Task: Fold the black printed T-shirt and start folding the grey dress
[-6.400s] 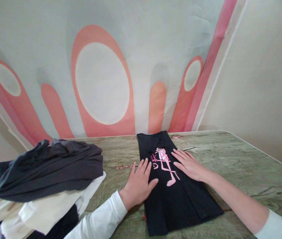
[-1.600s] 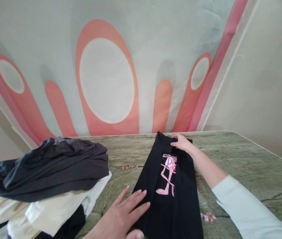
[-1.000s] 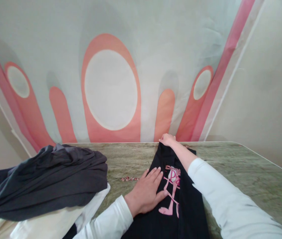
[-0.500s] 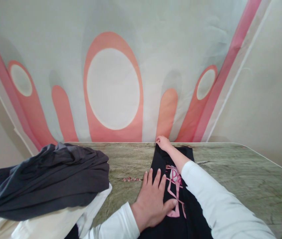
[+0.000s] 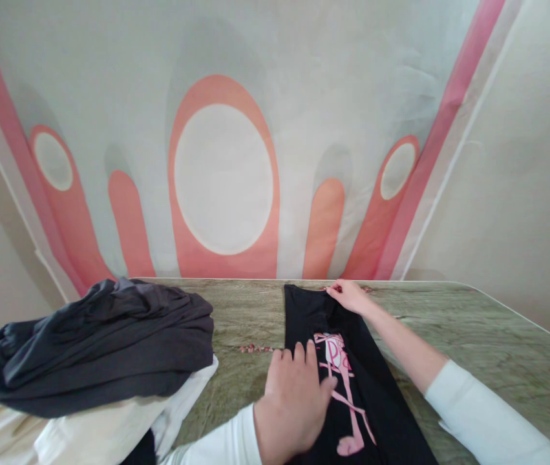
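Observation:
A black shirt with a pink figure and lettering printed on its front lies on the wooden-patterned table, its lower part running out of view. My left hand rests flat on the shirt's left side, fingers stretched forward and thumb apart beside the print. At the shirt's far edge, my right hand has thumb and fingers pinched together on the dark fabric. Below that pinch the cloth shows a fold. The fingertips' exact grip is partly hidden.
Left of the shirt, a heap of dark grey cloth lies over white and cream cloth. The table ends at a pale edge against a wall hanging with coral shapes. Small reddish floral patterns mark the tabletop.
My right hand has moved to the right along the table's far edge, carrying the shirt's upper edge over. More of the pink print shows. My left hand has stayed on the shirt, shifting slightly.

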`<action>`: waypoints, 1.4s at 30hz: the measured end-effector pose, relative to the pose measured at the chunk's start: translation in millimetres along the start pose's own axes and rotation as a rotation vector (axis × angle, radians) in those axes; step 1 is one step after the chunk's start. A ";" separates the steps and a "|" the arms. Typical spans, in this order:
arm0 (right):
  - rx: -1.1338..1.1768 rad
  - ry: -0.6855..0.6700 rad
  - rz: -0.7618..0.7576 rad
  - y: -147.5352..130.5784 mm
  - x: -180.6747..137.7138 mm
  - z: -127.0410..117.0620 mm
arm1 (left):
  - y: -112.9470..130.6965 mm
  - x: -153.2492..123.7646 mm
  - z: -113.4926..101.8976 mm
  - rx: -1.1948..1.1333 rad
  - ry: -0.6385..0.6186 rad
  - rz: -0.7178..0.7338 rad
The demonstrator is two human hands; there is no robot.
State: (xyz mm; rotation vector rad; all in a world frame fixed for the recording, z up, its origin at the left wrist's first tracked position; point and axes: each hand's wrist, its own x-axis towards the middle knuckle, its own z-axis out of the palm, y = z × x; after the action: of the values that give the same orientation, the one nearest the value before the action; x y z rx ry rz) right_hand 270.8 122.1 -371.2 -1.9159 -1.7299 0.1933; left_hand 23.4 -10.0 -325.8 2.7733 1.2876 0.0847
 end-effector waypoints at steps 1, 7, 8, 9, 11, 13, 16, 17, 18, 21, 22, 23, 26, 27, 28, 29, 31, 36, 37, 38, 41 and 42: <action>-0.006 -0.011 -0.007 -1.4 -3.4 0.8 | -7.8 11.4 -3.1 0.036 0.021 -0.009; -0.064 -0.003 -0.027 -14.5 -11.8 14.4 | -69.6 103.6 19.6 0.096 0.149 0.077; -0.088 0.013 -0.030 -15.2 -13.3 16.5 | -76.9 115.3 26.5 0.088 0.159 0.092; -0.111 0.028 -0.034 -15.3 -14.8 17.9 | -82.7 124.7 32.8 0.082 0.159 0.094; -0.143 0.043 -0.043 -14.2 -17.4 18.8 | -90.8 137.2 42.5 0.068 0.142 0.065; -0.141 0.026 -0.047 -12.1 -18.3 17.2 | -96.3 143.2 48.3 0.050 0.110 0.025; -0.085 -0.004 -0.030 -7.8 -16.1 13.8 | -103.1 146.0 52.3 0.020 0.089 0.013; -0.048 0.000 -0.020 -6.1 -15.1 13.2 | -104.8 146.1 53.0 0.014 0.092 0.015; -0.004 0.014 -0.008 -4.4 -14.3 13.2 | -105.9 145.7 53.5 0.012 0.097 0.012; 0.116 0.062 0.011 -0.1 -14.1 15.7 | -105.3 142.9 52.7 0.027 0.104 -0.026; 0.129 0.066 0.007 0.7 -14.8 16.9 | -103.8 141.5 51.6 0.040 0.115 -0.038; 0.123 0.066 0.001 0.8 -15.7 17.6 | -101.8 139.9 50.0 0.058 0.139 -0.041; 0.033 0.095 -0.022 -3.1 -19.0 14.4 | -94.7 135.6 44.2 0.103 0.242 0.012; 0.001 0.122 -0.024 -5.9 -20.4 10.8 | -92.4 134.6 42.6 0.101 0.260 0.039; -0.028 0.147 -0.022 -9.3 -22.0 6.0 | -90.4 133.9 41.6 0.090 0.264 0.062; -0.053 0.163 -0.018 -13.0 -24.0 0.2 | -88.6 133.5 41.2 0.073 0.259 0.079; -0.098 0.132 -0.005 -20.5 -30.0 -12.0 | -86.3 133.5 42.5 0.038 0.241 0.097; -0.104 -0.184 -0.021 -31.9 -56.1 -23.8 | -86.4 134.0 50.8 0.006 0.204 0.098; -0.081 -0.206 -0.027 -33.1 -61.6 -21.5 | -86.9 134.0 51.9 0.003 0.194 0.096; -0.056 -0.200 -0.029 -34.2 -66.5 -18.1 | -87.3 134.0 52.6 0.001 0.185 0.092; 0.003 -0.089 -0.029 -38.4 -75.7 -6.7 | -88.1 134.0 53.0 -0.001 0.168 0.088; 0.011 -0.054 -0.023 -40.2 -77.0 -3.8 | -88.2 134.1 53.0 -0.002 0.167 0.090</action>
State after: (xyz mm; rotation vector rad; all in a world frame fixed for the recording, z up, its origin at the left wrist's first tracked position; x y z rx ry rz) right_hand 224.8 48.5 -367.9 -1.8983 -1.7811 0.2482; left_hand 47.4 146.5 -385.1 2.8750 1.1936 0.3291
